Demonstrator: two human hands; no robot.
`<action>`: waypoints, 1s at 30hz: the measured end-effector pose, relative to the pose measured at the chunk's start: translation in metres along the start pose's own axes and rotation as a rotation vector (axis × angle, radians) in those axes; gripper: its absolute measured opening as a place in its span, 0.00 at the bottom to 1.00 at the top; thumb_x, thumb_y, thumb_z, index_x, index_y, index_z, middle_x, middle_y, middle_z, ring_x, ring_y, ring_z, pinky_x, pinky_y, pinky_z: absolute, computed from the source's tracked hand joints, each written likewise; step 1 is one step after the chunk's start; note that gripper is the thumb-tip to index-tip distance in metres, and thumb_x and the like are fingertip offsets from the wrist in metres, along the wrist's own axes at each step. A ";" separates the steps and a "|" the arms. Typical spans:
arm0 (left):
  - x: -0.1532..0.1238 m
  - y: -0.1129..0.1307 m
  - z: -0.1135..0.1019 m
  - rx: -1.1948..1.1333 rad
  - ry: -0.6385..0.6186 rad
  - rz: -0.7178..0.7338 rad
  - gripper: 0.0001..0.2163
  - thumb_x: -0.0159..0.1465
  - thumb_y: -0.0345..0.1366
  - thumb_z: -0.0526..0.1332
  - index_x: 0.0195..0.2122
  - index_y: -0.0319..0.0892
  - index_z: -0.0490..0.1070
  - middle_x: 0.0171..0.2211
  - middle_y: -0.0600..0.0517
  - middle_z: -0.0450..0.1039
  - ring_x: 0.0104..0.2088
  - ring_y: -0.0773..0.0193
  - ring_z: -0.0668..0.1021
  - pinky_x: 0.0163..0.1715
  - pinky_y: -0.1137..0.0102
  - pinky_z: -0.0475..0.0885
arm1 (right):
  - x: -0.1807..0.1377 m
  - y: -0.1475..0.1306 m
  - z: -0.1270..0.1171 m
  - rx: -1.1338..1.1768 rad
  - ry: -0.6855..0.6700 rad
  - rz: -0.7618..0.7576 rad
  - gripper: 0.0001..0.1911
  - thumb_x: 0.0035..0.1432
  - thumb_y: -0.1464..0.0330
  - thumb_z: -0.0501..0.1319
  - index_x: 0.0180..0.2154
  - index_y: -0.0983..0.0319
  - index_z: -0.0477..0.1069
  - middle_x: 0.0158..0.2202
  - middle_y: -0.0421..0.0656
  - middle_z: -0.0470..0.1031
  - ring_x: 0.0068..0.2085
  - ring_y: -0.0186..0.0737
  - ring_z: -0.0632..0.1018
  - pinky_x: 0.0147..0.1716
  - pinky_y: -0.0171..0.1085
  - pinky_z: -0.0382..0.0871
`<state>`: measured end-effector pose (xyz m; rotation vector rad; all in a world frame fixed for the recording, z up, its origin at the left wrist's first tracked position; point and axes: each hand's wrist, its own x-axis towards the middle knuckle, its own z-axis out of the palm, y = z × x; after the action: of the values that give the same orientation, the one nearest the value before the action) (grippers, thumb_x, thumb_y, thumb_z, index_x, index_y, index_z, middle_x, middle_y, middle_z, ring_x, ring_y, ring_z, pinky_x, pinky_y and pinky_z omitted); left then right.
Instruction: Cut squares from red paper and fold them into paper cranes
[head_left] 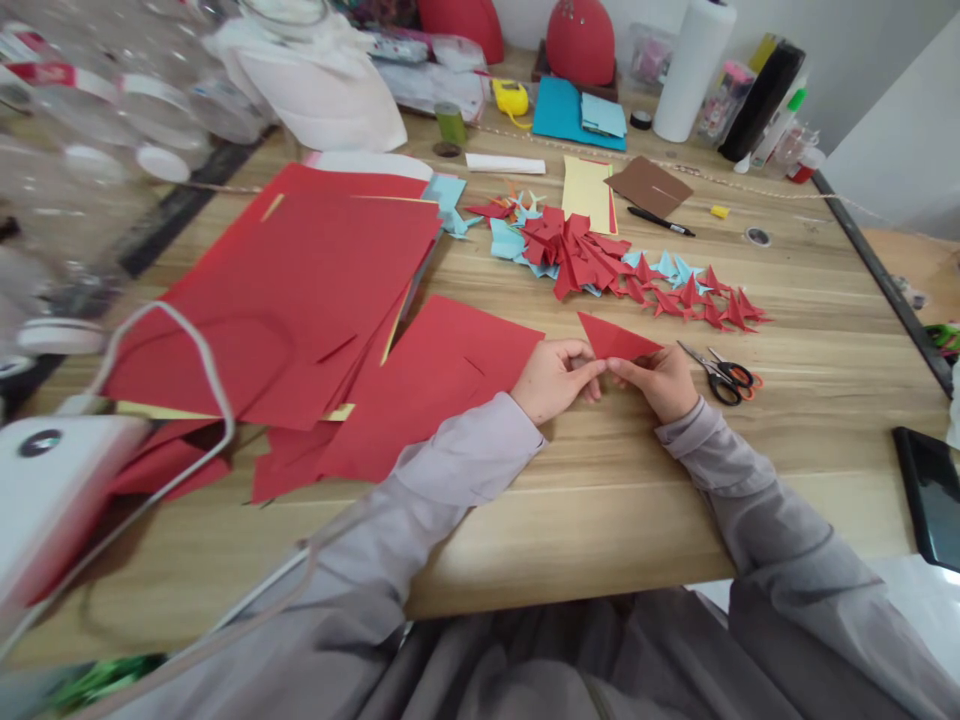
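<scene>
Between my two hands is a small red paper triangle (613, 340), its long point aimed up and left. My left hand (556, 378) pinches its lower edge with thumb and fingertips. From the other side my right hand (658, 378) grips it, thumb on top near the left thumb. Under my left wrist lies a large red paper sheet (442, 380). Two pairs of scissors (726, 380), one black-handled and one orange-handled, rest just right of my right hand. Beyond the hands spread several folded red paper pieces (577, 250) and small folded paper cranes (690, 295).
A stack of red sheets (300, 280) covers the left side, with a white device (60, 500) and its cable in front. Plastic bottles (150, 110) crowd the far left. A tape measure (511, 97), blue paper (562, 110), a pen (660, 221) and a phone (930, 495) also lie around.
</scene>
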<state>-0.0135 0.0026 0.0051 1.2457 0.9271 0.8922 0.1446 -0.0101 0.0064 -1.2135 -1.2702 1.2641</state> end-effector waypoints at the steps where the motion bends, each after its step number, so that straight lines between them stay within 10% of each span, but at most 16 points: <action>1: 0.000 0.000 0.000 -0.005 -0.010 -0.004 0.09 0.56 0.32 0.65 0.21 0.37 0.67 0.14 0.54 0.71 0.14 0.71 0.72 0.17 0.77 0.68 | 0.000 -0.001 0.001 0.001 -0.005 0.006 0.17 0.37 0.56 0.73 0.22 0.63 0.74 0.18 0.38 0.72 0.20 0.31 0.69 0.21 0.33 0.65; 15: 0.005 -0.005 -0.005 -0.145 -0.067 -0.043 0.12 0.55 0.37 0.66 0.25 0.39 0.63 0.18 0.53 0.73 0.16 0.68 0.75 0.17 0.74 0.71 | 0.003 0.003 -0.006 0.253 0.219 0.070 0.19 0.34 0.64 0.73 0.16 0.61 0.62 0.12 0.33 0.64 0.16 0.27 0.63 0.16 0.30 0.53; 30: 0.005 -0.001 -0.008 -0.138 -0.018 -0.079 0.16 0.50 0.41 0.70 0.22 0.38 0.65 0.16 0.54 0.72 0.14 0.69 0.73 0.16 0.76 0.68 | 0.010 0.006 -0.015 0.473 0.245 0.034 0.22 0.39 0.53 0.71 0.20 0.60 0.64 0.17 0.34 0.65 0.19 0.27 0.66 0.20 0.31 0.61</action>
<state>-0.0194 0.0101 0.0030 1.0905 0.8791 0.8667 0.1592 0.0005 0.0007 -1.0086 -0.7219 1.3012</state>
